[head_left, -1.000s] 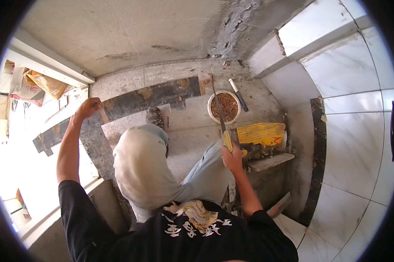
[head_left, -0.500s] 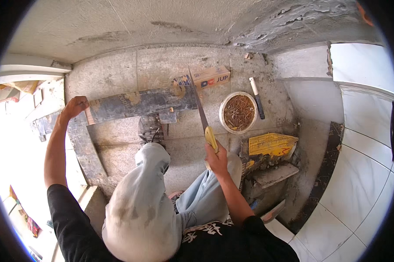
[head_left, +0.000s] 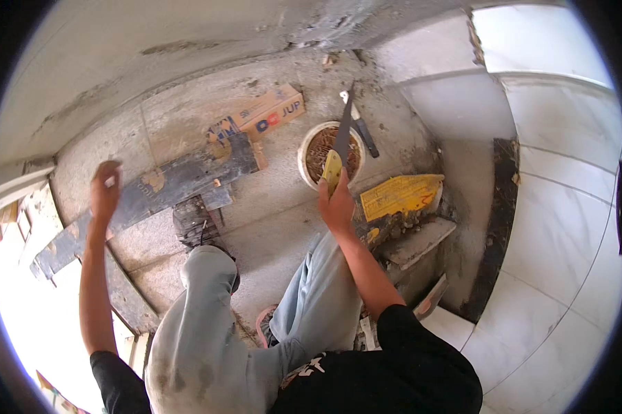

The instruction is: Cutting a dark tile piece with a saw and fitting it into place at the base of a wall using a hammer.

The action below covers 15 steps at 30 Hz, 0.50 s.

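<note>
— Rough concrete floor (head_left: 256, 238), grey wall (head_left: 207, 41) beyond, white tiles (head_left: 559, 186) to the right. Position of the dark board (head_left: 194, 176)?

— Lies aslant across the floor, left of the white tub (head_left: 302, 157). Cardboard box (head_left: 276, 114) along the far edge; touching or just behind, cannot tell.

— State of the right grip?

— Right hand (head_left: 337, 203) wrapped around the yellow handle (head_left: 332, 168) of the saw (head_left: 342, 132). Blade above the tub, tip away from the body; probably angled so to keep the teeth clear of legs and board.

— Left grip?

— Left hand (head_left: 104, 193) near the left half of the board, fingers curled, apparently off the wood. Empty or pinching something small: cannot tell.

— Reason for the dark shoe (head_left: 192, 222) at the near edge?

— Perhaps a steadying stop. Pressing on the wood or only beside it: not clear.

— And the tub?

— Holds brown, nail-like pieces (head_left: 318, 148); black-and-white tool (head_left: 368, 140) just beside. Presumably placed for easy reach of the right hand.
</note>
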### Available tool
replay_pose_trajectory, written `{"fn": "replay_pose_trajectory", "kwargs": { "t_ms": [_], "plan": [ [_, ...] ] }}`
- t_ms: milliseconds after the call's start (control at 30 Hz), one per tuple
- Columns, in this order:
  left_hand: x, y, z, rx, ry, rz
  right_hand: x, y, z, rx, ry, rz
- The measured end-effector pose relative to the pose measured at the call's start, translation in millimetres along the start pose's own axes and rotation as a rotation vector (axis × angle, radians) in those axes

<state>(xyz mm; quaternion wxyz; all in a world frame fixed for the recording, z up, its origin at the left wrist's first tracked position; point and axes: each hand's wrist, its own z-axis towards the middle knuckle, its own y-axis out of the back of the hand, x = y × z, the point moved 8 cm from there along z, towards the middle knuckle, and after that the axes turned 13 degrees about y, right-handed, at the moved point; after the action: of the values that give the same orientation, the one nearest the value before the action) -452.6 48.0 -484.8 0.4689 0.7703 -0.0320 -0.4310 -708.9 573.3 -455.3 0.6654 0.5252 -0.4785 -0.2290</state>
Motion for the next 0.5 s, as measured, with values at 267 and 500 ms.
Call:
{"fn": "replay_pose_trajectory", "kwargs": {
  "t_ms": [267,500],
  "plan": [
    [-145.0,-123.9,-12.7,0.284,-0.19,0.036,-54.2,44.7,18.3,-0.074,0.138,0.065],
    [-146.7,-115.5,-2.5,0.41,0.023,0.068,-172.0,113.8,9.0,-0.034,-0.174,-0.022]
  ]
}}
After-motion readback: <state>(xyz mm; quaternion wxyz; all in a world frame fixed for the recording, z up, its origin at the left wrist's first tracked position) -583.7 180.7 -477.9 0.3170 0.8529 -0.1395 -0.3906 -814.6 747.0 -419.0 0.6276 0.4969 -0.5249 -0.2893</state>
